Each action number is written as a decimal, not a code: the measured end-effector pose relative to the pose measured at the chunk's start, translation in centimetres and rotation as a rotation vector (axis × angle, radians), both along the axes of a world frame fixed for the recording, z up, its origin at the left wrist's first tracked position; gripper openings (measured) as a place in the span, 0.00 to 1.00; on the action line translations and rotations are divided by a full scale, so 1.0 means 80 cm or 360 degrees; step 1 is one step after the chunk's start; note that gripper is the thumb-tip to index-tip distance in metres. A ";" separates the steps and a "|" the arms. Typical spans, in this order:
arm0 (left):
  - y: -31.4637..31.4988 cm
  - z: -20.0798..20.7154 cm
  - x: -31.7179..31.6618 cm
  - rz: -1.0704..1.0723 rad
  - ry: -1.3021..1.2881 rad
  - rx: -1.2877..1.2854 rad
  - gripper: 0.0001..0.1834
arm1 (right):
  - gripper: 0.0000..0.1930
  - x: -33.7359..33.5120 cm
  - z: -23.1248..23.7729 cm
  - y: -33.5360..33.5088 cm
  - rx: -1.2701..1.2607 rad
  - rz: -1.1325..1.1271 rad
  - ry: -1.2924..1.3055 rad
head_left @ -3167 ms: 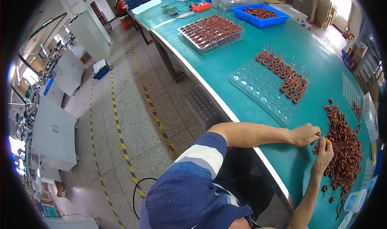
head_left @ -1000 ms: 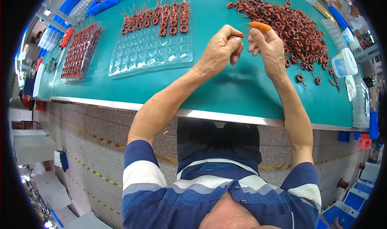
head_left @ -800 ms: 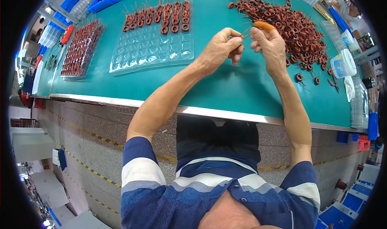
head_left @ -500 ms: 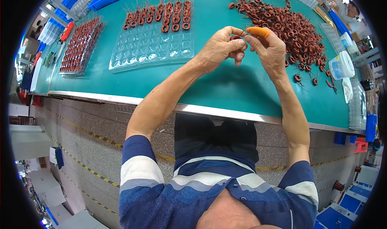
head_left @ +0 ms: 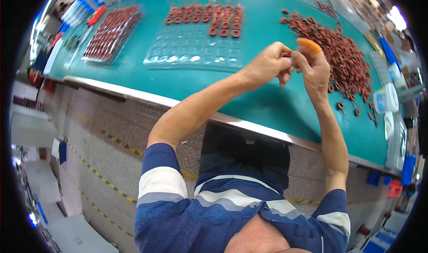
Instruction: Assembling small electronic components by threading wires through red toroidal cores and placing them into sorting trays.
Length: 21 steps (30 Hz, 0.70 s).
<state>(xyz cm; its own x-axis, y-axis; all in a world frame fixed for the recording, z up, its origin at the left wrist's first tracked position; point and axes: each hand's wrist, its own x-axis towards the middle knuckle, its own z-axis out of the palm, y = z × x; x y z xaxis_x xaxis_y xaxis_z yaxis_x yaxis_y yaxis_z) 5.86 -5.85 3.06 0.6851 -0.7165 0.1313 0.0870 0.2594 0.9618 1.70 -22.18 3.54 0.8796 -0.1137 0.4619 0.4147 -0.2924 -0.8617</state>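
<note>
My left hand (head_left: 270,65) is closed on a small wire-wound toroidal coil, mostly covered by its fingers; only a reddish-brown bit of it shows. Against it, my right hand (head_left: 315,70) pinches with thumb and forefinger at the coil's wire lead, which is blurred here. An orange finger cot (head_left: 309,45) covers one right fingertip. Both hands are above the green table, between a clear plastic tray (head_left: 191,52) on the left and a large heap of reddish-brown coils (head_left: 341,52) on the right. Coils stand in rows in the tray's far pockets, leads upward; its near pockets are bare.
A filled tray of coils (head_left: 111,34) lies farther left, near a red-handled tool (head_left: 96,15). Beyond the heap, a white tub (head_left: 386,98) stands at the right edge. Several loose coils (head_left: 356,112) lie near it. The table's pale front edge (head_left: 249,127) runs before me.
The view has shifted, so the table's things sit farther right and are blurred. My hands stay together at the coil, which is now more hidden by the left fingers.
</note>
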 end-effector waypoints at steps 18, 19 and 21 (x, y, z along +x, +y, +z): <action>0.192 -0.066 -0.032 0.1174 -0.1128 0.0828 0.16 | 0.12 0.270 -0.006 0.188 -0.1538 0.0503 -0.0326; 0.190 -0.066 -0.030 0.1095 -0.1186 0.0839 0.15 | 0.14 0.266 0.005 0.175 -0.1509 0.0453 -0.0371; 0.193 -0.062 -0.027 0.1108 -0.1097 0.0831 0.13 | 0.20 0.262 0.039 0.129 -0.1516 0.0358 -0.0496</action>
